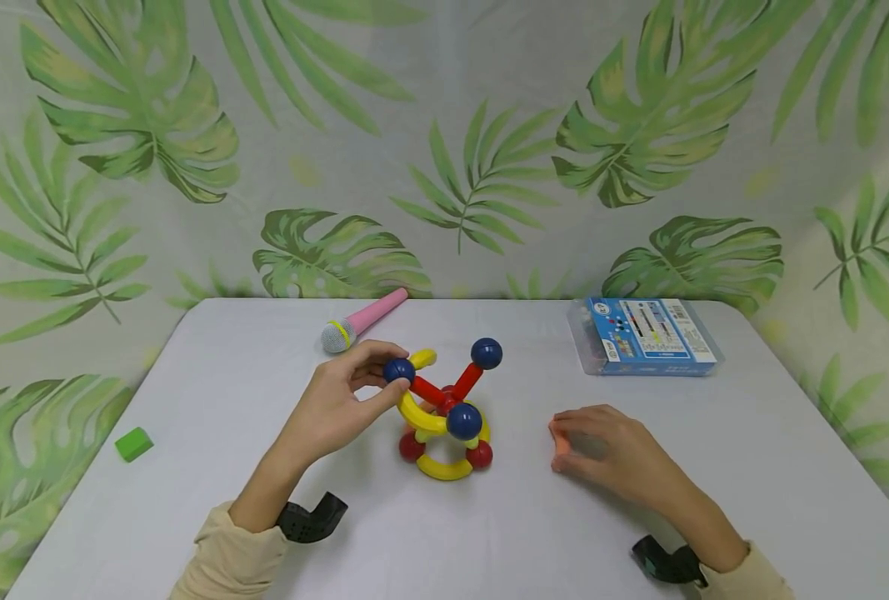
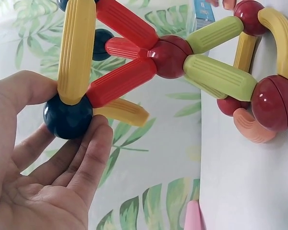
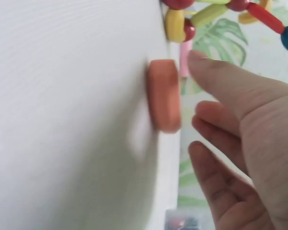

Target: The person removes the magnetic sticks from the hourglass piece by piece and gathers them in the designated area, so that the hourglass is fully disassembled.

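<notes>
Ball-and-rod structure (image 1: 447, 402) stands on desk (image 1: 519, 533); left hand (image 1: 345, 400) pinches its leftmost blue ball (image 1: 398, 370). Orange piece (image 3: 164, 96) on desk, to the right; right hand (image 1: 612, 454) just beside it, fingers parted, holding nothing. Pink microphone (image 1: 365, 319) behind.

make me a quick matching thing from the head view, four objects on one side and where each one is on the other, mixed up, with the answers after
Objects
1. pink microphone
2. green block
3. orange piece
4. blue-labelled box

Places
A. at the right hand
B. back right of the table
C. near the table's left edge
D. toward the back, beyond the left hand

Pairs: 1-D, 2-C, 3-A, 4-B
</notes>
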### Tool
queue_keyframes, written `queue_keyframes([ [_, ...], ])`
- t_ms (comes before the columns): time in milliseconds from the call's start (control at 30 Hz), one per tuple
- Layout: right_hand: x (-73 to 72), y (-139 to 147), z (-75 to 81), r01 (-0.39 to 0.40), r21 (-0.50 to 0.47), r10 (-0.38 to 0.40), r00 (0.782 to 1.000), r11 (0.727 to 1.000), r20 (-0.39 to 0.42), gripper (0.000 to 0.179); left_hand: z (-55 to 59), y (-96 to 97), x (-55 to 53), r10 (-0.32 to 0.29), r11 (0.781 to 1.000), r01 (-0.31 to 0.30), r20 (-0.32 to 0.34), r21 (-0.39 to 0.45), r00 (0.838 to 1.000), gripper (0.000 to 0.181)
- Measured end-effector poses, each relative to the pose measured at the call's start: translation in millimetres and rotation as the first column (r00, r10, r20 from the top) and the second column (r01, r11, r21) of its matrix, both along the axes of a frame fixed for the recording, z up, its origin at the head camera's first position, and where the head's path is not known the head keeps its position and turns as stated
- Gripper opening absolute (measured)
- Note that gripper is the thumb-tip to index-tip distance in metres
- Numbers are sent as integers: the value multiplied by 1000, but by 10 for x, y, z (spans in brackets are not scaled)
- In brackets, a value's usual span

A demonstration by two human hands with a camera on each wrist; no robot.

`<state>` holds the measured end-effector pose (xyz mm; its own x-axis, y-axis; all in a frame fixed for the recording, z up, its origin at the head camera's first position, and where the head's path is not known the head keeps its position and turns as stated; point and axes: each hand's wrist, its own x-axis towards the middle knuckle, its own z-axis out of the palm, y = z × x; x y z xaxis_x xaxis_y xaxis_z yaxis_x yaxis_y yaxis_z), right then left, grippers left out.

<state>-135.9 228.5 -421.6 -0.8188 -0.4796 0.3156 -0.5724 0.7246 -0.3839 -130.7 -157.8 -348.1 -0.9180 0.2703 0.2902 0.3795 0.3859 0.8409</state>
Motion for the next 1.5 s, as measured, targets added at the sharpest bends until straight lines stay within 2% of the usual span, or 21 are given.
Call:
queue_keyframes([
  [133,-44,-81,189,-3,-90,-2,999,996,-55,43,19,9,11,0,1000,0,11,9,1000,33],
  [233,-83,-197,374,6,-159,-17,998,987,-66,44,27,12,17,-2,1000,2,16,17,1000,33],
  [400,-157,-441,601,-2,-252,-4,1000,968,-22,47,26,24,16,-5,1000,5,0,18,1000,33],
  [633,-287,-754,768,-58,-356,74,997,933,30,53,22,50,-4,-1,1000,2,-29,10,1000,33],
  [733,-326,-827,794,-84,-372,105,994,924,34,55,21,65,-16,-5,1000,6,-38,16,999,33],
  [867,-354,-881,787,-103,-355,119,993,929,23,52,26,83,-23,-5,1000,6,-44,21,999,33],
  [1200,-343,-945,752,-74,-310,59,997,948,-59,51,16,75,-5,-3,1000,4,-34,23,999,33],
  [1367,-306,-960,745,-80,-278,43,990,957,-136,49,5,61,9,1,1000,-1,-29,17,1000,33],
  [1500,-288,-973,752,-86,-277,40,985,957,-169,48,9,57,18,6,1000,-6,-26,9,1000,33],
])
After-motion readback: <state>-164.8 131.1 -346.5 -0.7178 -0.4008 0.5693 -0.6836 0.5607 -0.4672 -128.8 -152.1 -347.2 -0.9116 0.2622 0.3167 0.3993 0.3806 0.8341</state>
